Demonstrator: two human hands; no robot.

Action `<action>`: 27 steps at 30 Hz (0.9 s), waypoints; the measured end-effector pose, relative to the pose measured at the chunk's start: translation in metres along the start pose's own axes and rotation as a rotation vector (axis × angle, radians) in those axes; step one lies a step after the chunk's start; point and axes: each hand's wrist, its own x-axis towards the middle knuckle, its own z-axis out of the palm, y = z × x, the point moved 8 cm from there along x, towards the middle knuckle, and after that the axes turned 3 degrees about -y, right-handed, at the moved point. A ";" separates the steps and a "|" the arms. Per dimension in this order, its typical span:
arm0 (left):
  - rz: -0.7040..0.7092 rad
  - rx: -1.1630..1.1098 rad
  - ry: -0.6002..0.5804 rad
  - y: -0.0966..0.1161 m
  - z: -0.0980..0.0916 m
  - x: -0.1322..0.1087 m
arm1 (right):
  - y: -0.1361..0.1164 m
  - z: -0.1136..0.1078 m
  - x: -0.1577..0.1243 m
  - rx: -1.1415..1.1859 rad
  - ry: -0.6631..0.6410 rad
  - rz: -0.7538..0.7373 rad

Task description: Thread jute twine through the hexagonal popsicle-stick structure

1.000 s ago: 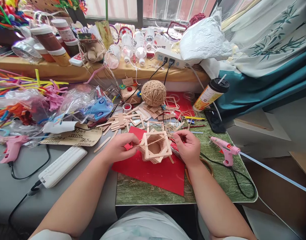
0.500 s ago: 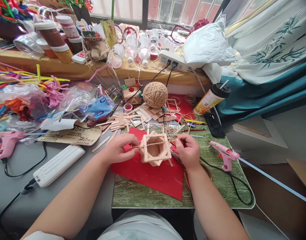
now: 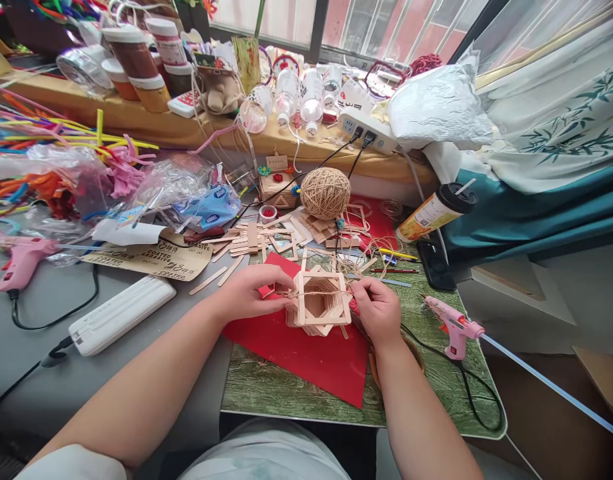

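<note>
A box built of stacked wooden craft sticks (image 3: 320,305) sits on a red sheet (image 3: 306,350) over a green mat (image 3: 439,377). A strand of jute twine (image 3: 316,293) stretches across its top. My left hand (image 3: 253,292) pinches the twine at the box's left side. My right hand (image 3: 379,308) pinches the other end at the right side, fingers closed. A ball of twine (image 3: 325,193) lies behind the box.
Loose craft sticks (image 3: 251,239) and square stick frames lie behind the box. A pink glue gun (image 3: 453,325) rests at right with its cord, another glue gun (image 3: 21,261) at far left. A cup (image 3: 433,212), a phone (image 3: 435,263), a white case (image 3: 121,315) and pipe cleaners (image 3: 61,153) crowd the desk.
The twine has shifted from slanting across the box's opening to lying along its far edge. Both hands stay pinched on it, the right one slightly lower. The camera swung left.
</note>
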 end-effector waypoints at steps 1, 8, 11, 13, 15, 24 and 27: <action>-0.002 -0.004 -0.001 -0.002 0.000 0.000 | 0.000 0.000 0.000 0.006 0.002 -0.004; -0.008 -0.030 0.023 -0.007 0.000 -0.002 | -0.006 -0.010 -0.003 0.122 0.136 -0.056; -0.005 -0.041 0.025 -0.007 -0.001 -0.001 | -0.008 -0.010 -0.003 0.185 0.132 -0.070; -0.005 -0.043 0.019 -0.007 0.000 -0.001 | -0.010 -0.008 -0.003 0.227 0.099 -0.076; 0.024 -0.036 0.021 -0.003 0.001 0.000 | -0.013 -0.006 -0.004 0.246 0.068 -0.078; -0.039 0.009 0.007 0.020 0.020 0.004 | -0.020 0.000 -0.007 0.282 0.027 -0.123; -0.073 0.002 -0.028 0.016 0.025 0.006 | -0.023 -0.007 -0.009 0.324 0.095 -0.117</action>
